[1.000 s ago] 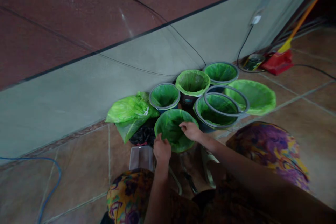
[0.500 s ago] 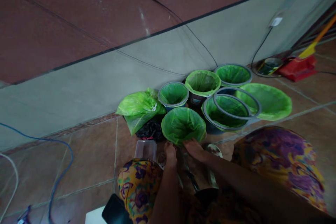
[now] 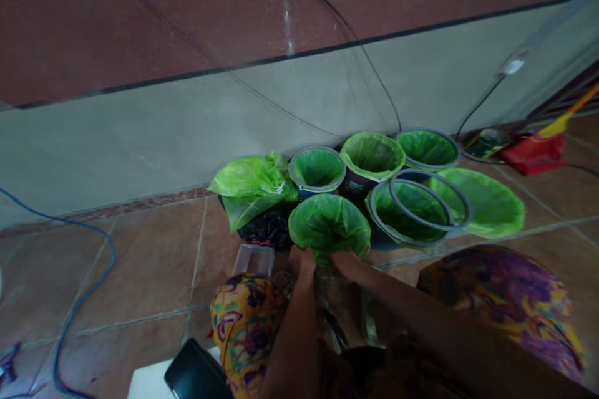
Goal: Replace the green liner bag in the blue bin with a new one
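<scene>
In front of me stands a bin lined with a green bin liner (image 3: 329,224), its mouth spread wide. At the near left of its rim is my left hand (image 3: 302,258), fingers curled in on the liner's edge. My right hand (image 3: 345,262) is closed on the same edge, a little to the right. The fingertips of both are dim and partly hidden. Right of this bin, a lined bin (image 3: 409,212) carries a grey ring (image 3: 430,199) lying loosely across its top. A clear plastic box (image 3: 253,259) sits on the floor left of my left hand.
More lined bins (image 3: 372,156) line the wall, with a green liner (image 3: 482,202) at the right. A tied green bag (image 3: 255,184) rests on a black bag (image 3: 266,229). A red dustpan (image 3: 533,153) is far right. A blue hose (image 3: 77,312) crosses the floor at left.
My view has shifted, so the wall and bins appear slightly lower and farther right. Both hands stay at the near rim of the same lined bin.
</scene>
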`<state>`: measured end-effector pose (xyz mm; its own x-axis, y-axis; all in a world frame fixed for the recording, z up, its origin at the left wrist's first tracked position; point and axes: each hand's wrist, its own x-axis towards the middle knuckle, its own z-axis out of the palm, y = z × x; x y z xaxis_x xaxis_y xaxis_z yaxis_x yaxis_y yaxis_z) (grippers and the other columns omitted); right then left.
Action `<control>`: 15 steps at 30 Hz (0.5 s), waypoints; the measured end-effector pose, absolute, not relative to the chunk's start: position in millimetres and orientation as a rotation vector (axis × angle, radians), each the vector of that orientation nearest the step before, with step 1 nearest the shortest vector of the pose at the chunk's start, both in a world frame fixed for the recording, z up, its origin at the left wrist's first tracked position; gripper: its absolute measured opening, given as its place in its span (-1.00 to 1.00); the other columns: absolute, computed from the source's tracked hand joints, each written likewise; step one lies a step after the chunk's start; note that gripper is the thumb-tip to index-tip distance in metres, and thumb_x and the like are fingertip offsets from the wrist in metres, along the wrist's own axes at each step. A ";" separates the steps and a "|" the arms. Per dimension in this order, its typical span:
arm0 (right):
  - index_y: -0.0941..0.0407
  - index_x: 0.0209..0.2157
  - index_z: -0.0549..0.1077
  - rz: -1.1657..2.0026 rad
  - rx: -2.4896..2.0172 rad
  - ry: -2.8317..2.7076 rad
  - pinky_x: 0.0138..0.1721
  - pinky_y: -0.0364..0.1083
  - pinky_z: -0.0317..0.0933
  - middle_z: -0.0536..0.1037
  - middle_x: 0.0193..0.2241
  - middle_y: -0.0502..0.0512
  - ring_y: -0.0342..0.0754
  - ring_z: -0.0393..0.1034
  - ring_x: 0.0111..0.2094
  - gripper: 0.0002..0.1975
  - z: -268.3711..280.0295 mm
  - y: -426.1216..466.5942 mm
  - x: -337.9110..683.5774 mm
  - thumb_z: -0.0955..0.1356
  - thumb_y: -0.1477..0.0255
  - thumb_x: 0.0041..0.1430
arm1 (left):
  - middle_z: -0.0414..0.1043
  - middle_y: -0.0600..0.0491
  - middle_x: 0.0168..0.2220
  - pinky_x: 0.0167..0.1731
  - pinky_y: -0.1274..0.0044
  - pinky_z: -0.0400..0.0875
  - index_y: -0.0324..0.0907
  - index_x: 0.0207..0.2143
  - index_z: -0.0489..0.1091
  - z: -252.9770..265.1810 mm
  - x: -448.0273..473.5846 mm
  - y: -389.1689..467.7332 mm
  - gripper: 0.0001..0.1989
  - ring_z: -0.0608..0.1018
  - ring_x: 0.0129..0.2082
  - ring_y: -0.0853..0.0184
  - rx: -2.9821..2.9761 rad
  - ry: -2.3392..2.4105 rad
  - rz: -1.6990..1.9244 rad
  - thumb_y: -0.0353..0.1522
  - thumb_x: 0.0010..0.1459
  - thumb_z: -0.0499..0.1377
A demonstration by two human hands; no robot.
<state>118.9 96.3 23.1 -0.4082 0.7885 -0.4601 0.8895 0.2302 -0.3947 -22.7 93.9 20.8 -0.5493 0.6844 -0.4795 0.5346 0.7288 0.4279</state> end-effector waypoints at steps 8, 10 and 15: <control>0.17 0.02 0.45 -0.596 1.665 2.325 0.14 0.14 0.04 0.47 0.02 0.30 0.19 0.24 0.11 -0.60 43.5 87.8 151.6 0.30 0.45 0.12 | 0.52 -0.26 -0.09 -0.15 0.42 0.41 -0.32 -0.03 0.31 20.3 -13.5 95.2 -0.68 0.57 -0.07 0.12 0.919 2.301 0.289 -0.38 0.17 0.05; 0.18 -0.05 0.49 -0.604 1.635 2.272 0.14 0.15 0.05 0.49 -0.01 0.31 0.18 0.26 0.10 -0.64 42.5 88.2 159.3 0.25 0.55 0.13 | 0.51 -0.28 -0.08 -0.12 0.41 0.40 -0.31 -0.05 0.32 22.2 -12.5 96.5 -0.67 0.56 -0.06 0.10 0.936 2.288 0.279 -0.31 0.19 0.05; 0.13 -0.03 0.50 -0.764 1.676 2.371 0.10 0.11 0.14 0.51 -0.01 0.23 0.18 0.29 0.09 -0.57 52.0 99.3 168.3 0.32 0.56 0.00 | 0.45 -0.36 -0.01 -0.08 0.36 0.40 -0.40 0.08 0.20 27.8 -10.0 93.7 -0.45 0.53 -0.01 0.05 0.917 2.321 0.311 -0.13 0.22 0.02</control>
<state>168.3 99.3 52.0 -0.3702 0.8420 -0.3923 0.9127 0.2510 -0.3225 -10.0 93.7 27.8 -0.5694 0.6818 -0.4593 0.5369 0.7315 0.4203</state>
